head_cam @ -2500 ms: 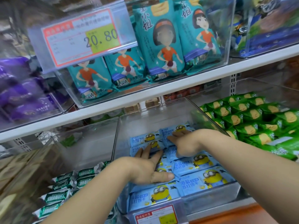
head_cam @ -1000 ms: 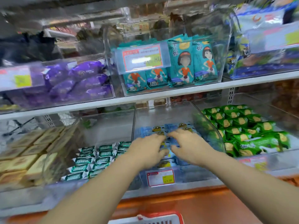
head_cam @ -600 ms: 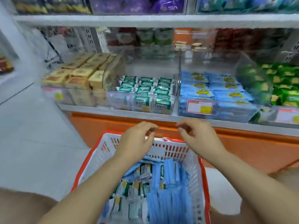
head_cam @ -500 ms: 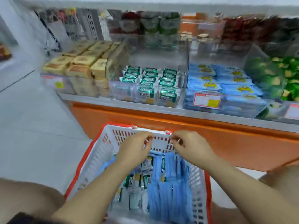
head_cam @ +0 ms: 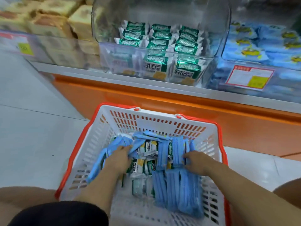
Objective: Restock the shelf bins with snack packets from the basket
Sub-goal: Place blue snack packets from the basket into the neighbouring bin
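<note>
Left hand (head_cam: 120, 158), right hand (head_cam: 197, 162) in basket (head_cam: 162, 119)

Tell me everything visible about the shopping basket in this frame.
The basket is white plastic with slotted walls and an orange-red rim, with two small clips on its far edge. It stands upright on the pale floor, in front of the orange shelf base. Inside are blue packets, many standing on edge, and green-and-white packets in the middle. The left hand and right hand both reach in among the packets; whether they grip any is unclear.
</note>
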Available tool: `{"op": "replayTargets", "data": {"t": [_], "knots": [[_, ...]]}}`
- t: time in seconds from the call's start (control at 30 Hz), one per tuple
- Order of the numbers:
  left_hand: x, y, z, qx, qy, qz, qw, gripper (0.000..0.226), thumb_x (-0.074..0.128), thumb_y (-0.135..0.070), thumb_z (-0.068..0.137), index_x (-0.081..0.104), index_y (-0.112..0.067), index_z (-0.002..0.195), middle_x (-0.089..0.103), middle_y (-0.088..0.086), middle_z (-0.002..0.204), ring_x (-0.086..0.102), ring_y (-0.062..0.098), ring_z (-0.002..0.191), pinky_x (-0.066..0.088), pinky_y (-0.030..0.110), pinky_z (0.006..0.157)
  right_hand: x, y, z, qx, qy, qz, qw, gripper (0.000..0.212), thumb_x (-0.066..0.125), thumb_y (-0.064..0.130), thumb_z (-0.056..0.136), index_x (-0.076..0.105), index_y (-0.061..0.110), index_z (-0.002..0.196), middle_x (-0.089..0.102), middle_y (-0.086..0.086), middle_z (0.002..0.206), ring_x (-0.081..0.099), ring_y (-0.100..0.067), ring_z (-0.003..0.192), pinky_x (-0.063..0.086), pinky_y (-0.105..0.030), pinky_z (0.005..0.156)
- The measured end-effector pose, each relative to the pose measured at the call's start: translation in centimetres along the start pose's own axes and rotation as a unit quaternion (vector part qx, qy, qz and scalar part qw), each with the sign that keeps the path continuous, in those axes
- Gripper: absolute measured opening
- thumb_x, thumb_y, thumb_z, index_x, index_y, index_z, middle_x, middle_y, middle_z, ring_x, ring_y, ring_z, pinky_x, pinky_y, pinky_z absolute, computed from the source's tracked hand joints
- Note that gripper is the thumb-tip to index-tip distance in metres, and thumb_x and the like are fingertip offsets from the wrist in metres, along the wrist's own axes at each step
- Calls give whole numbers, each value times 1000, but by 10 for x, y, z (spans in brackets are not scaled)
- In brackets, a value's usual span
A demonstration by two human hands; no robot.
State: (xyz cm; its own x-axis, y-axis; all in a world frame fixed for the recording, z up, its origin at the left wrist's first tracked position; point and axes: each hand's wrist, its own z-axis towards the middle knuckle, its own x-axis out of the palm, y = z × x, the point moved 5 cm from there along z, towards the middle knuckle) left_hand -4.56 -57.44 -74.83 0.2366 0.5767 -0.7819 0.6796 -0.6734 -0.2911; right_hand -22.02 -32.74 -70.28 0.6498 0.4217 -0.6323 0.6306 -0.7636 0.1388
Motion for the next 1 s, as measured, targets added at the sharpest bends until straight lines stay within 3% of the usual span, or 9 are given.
{"op": "replayTargets", "data": {"t": [0.17, 0.37, 0.53, 0.6, 0.7, 0.8, 0.87, 0.93, 1.0], "knots": [[20, -5, 12, -3, 25, -46, 999, 58, 50, -33, 102, 29, -17, 154, 34, 14, 152, 52, 32, 124, 44, 42, 103, 8, -3, 3, 7, 18, 18, 1000, 56, 53, 51, 96, 49, 15, 138, 52, -12, 138, 53, -30, 121, 46, -41, 101], [12, 3, 24, -66, -11, -122, 990, 49, 58, -31, 95, 48, -18, 141, 60, 9, 127, 63, 24, 98, 54, 39, 85, 10, -3, 1, 24, 15, 26, 999, 45, 53, 46, 95, 53, 21, 133, 57, -8, 128, 56, -27, 113, 49, -39, 95], [-16, -11, 7, -72, 21, -150, 986, 56, 66, -34, 88, 46, -21, 139, 57, -3, 93, 61, 17, 81, 53, 34, 71, -28, 8, -7, 63, -146, 38, 987, 37, 53, 34, 93, 58, 25, 129, 63, -4, 124, 61, -23, 107, 53, -38, 89], [-42, -27, -3, -40, 70, -97, 992, 54, 65, -36, 87, 47, -22, 137, 59, 2, 107, 58, 15, 79, 46, 29, 66, -44, 30, -12, 23, -151, 108, 982, 40, 53, 34, 97, 56, 22, 135, 64, -2, 124, 62, -21, 106, 53, -39, 92], [-90, -64, -24, 35, 121, 0, 992, 56, 66, -33, 88, 46, -23, 140, 53, 4, 132, 57, 19, 107, 51, 34, 87, -70, 64, -31, -74, -151, 146, 975, 41, 56, 30, 98, 53, 22, 138, 60, 0, 130, 59, -19, 111, 50, -38, 97], [-135, -102, -53, 117, 129, 46, 984, 59, 71, -30, 86, 46, -23, 140, 49, -3, 137, 53, 19, 122, 47, 37, 100, -101, 89, -62, -185, -151, 125, 963, 57, 67, 32, 92, 46, 25, 144, 49, 6, 146, 48, -12, 129, 41, -28, 105], [-161, -123, -74, 167, 112, 63, 978, 59, 74, -31, 80, 49, -29, 134, 51, -7, 132, 55, 14, 114, 49, 35, 95, -118, 97, -83, -230, -133, 121, 956, 68, 73, 34, 87, 43, 25, 147, 48, 7, 146, 49, -6, 121, 38, -20, 96], [-186, -145, -98, 214, 82, 64, 971, 56, 76, -28, 78, 52, -31, 129, 56, -9, 121, 56, 7, 97, 49, 25, 82, -136, 98, -105, -256, -124, 107, 953, 64, 76, 36, 84, 50, 26, 140, 57, 7, 129, 49, -2, 100, 37, -20, 83], [-209, -168, -122, 265, 45, 64, 961, 55, 75, -22, 80, 52, -31, 128, 57, -13, 116, 52, 2, 87, 41, 13, 71, -154, 95, -127, -270, -140, 83, 949, 36, 77, 39, 82, 60, 32, 113, 57, 12, 94, 46, -6, 79, 36, -26, 69]]}}
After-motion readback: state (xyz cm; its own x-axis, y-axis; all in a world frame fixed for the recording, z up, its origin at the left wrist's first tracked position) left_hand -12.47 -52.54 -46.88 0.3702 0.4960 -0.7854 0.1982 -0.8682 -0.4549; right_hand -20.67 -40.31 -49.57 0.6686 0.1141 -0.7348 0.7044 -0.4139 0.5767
